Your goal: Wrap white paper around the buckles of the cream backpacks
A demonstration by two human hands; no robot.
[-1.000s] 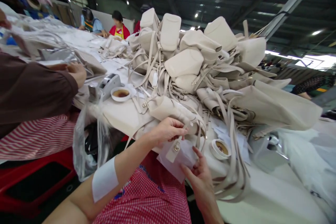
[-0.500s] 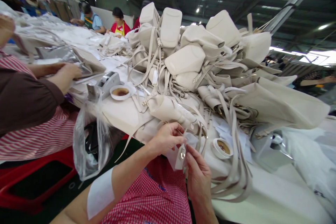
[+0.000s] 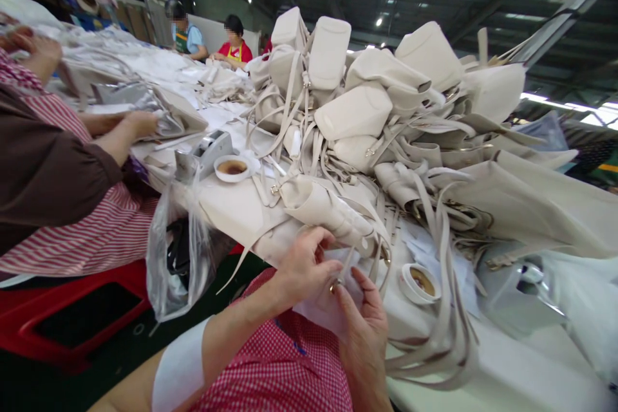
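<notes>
My left hand (image 3: 304, 270) is closed, thumb against fingers, on a thin white sheet of paper (image 3: 318, 309) in front of my apron. Beside it my right hand (image 3: 363, 312) pinches a narrow beige strap (image 3: 348, 264) that has a small metal ring (image 3: 334, 286) at its lower end. The paper spreads behind and below the fingers, partly hidden by both hands. Just beyond them lies a beige bag (image 3: 326, 203) on its side, its strap trailing over the table edge.
A large heap of beige bags (image 3: 355, 109) fills the table. White bowls of brownish stuff stand left (image 3: 232, 168) and right (image 3: 421, 283). A grey tape dispenser (image 3: 212, 148) and hanging plastic bag (image 3: 176, 257) are left, near a co-worker's sleeve (image 3: 53, 167). Loose straps (image 3: 449, 315) hang right.
The strap's metal ring has turned and now sits between my two hands, with the paper spread wider below. The view has shifted slightly left. The co-worker's far hand has come further into view.
</notes>
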